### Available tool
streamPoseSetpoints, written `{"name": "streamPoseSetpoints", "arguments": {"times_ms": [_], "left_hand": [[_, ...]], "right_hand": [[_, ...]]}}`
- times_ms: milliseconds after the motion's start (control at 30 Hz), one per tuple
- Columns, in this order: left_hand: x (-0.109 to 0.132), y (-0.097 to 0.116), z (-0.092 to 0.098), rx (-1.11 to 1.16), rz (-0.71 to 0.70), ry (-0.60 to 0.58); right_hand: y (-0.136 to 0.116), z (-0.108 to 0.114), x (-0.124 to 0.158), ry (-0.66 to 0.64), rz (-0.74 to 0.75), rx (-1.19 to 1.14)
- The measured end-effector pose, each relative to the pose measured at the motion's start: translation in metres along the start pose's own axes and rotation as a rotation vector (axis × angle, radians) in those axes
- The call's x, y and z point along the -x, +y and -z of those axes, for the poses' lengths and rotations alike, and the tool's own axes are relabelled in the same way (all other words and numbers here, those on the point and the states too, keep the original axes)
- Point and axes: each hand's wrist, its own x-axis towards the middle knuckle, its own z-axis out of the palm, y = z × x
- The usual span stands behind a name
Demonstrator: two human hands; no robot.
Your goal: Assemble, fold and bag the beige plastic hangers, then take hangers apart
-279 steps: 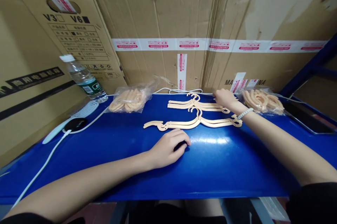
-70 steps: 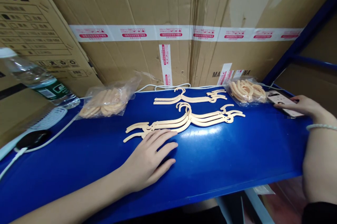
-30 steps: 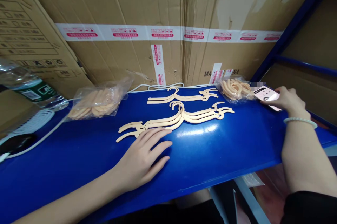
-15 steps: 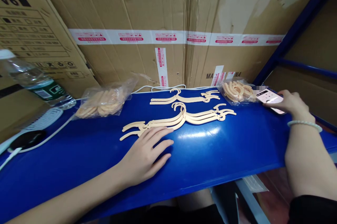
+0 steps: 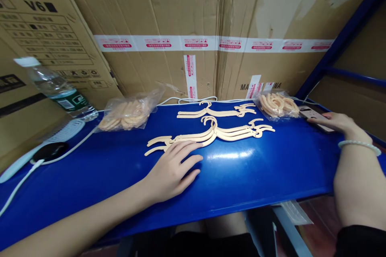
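Observation:
A stack of cream plastic folding hangers (image 5: pixel 235 138) lies unfolded at the middle of the blue table, hooks pointing away from me. Behind it is a smaller group of similar hangers (image 5: pixel 223 113). My left hand (image 5: pixel 173 168) rests palm down at the front stack's near left side, fingers spread, its upper fingers overlapping the hanger arms. Far to the right, my right hand (image 5: pixel 343 123) has its thumb over the near edge of a phone (image 5: pixel 313 113), which lies low at the tabletop. The other fingers are partly hidden.
Clear bags of cream hanger parts lie at left (image 5: pixel 129 112) and right (image 5: pixel 277 105). On the left stand a water bottle (image 5: pixel 64 92), a white perforated item (image 5: pixel 68 131) and a black oval device (image 5: pixel 50 151) with a cable. Cardboard boxes (image 5: pixel 157 72) wall the back; a blue frame (image 5: pixel 340 31) borders the right.
My right hand has lowered the phone from a tilted position to nearly flat on the table. The view has shifted slightly left. My left hand stays by the hangers.

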Motion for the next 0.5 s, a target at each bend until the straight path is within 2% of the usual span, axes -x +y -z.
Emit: {"name": "streamPoseSetpoints", "arguments": {"times_ms": [100, 133, 167, 233, 300, 400, 500], "left_hand": [[-0.001, 0.0, 0.0, -0.002, -0.005, 0.003], [-0.001, 0.0, 0.0, -0.003, -0.003, 0.004], [-0.001, 0.0, 0.0, -0.004, 0.0, 0.009], [-0.002, 0.0, -0.001, -0.011, 0.007, 0.023], [-0.002, 0.001, -0.001, -0.023, 0.004, 0.037], [-0.002, 0.003, -0.003, -0.046, -0.023, 0.051], [-0.002, 0.004, -0.005, -0.07, -0.065, 0.064]], "right_hand": [[-0.016, 0.012, 0.016, -0.12, -0.126, -0.009], [-0.024, 0.017, 0.023, -0.092, -0.155, -0.039], [-0.032, 0.022, 0.03, -0.009, -0.158, -0.088], [-0.053, 0.032, 0.044, 0.235, -0.111, -0.23], [-0.077, 0.039, 0.054, 0.376, -0.065, -0.291], [-0.122, 0.044, 0.067, 0.441, 0.054, -0.33], [-0.172, 0.042, 0.08, 0.415, 0.257, -0.372]]}}
